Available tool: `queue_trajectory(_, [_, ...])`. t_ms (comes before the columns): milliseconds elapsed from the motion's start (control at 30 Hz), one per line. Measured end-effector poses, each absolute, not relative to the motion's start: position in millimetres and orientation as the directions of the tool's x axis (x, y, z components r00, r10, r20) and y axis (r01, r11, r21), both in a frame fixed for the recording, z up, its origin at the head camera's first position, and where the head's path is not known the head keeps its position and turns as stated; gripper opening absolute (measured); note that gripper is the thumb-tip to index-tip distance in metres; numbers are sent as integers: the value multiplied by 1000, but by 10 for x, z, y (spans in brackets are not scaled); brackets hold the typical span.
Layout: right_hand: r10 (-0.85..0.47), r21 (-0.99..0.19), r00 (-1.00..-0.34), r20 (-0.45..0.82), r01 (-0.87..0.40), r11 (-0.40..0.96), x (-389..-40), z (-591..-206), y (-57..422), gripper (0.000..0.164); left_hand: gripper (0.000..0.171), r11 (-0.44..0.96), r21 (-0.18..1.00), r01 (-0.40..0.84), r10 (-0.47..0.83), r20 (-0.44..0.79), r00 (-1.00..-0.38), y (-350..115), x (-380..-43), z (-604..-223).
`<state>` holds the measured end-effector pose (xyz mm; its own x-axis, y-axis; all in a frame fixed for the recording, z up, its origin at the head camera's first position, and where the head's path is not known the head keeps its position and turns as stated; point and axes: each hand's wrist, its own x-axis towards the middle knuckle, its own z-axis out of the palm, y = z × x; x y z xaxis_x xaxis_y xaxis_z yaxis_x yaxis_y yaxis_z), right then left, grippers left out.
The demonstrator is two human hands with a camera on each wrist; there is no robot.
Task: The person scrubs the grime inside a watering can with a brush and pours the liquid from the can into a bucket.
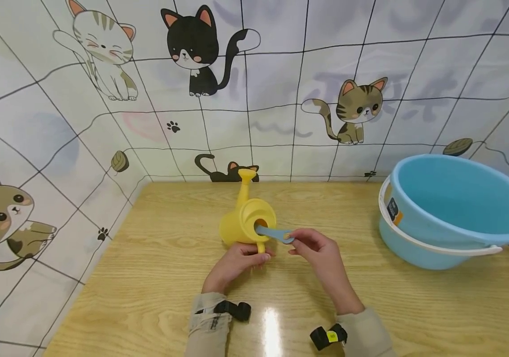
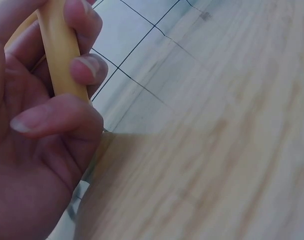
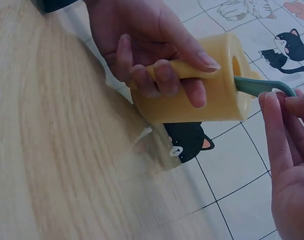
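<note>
A yellow toy watering can is at the middle of the table, its spout toward the wall and its round top opening facing the right hand. My left hand grips its handle, fingers curled round it in the left wrist view. Between thumb and fingertips, my right hand pinches the end of a blue, flat-handled tool. The tool's other end is hidden inside the can's opening. In the right wrist view the tool passes over the opening's edge, and the right fingers hold its curved tip.
A large light-blue bucket with a white handle stands at the right of the wooden table. Behind and to the left rise walls covered with a cat-and-grid print. Black straps sit on both wrists.
</note>
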<state>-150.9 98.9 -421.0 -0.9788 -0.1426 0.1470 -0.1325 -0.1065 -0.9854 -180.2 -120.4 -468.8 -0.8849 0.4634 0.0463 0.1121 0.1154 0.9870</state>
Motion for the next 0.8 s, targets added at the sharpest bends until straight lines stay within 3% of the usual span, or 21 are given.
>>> queue_trajectory(167, [-128,-988,-980,152,-150,-23,-1508,-4267,926,23,29,104,988,116,475,53,-878,-1187,-1732,-4532])
queue_trajectory(500, [-93,-983,-979,181,-181,-7,-1481,-4360,750,19,25,130,989,65,491,-8,-871,-1169,-1691,-4437])
queue_trajectory(800, [-58,-992,-991,118,-120,30,-1484,-4296,769,19,26,143,985,92,479,13,-878,-1169,-1691,-4436])
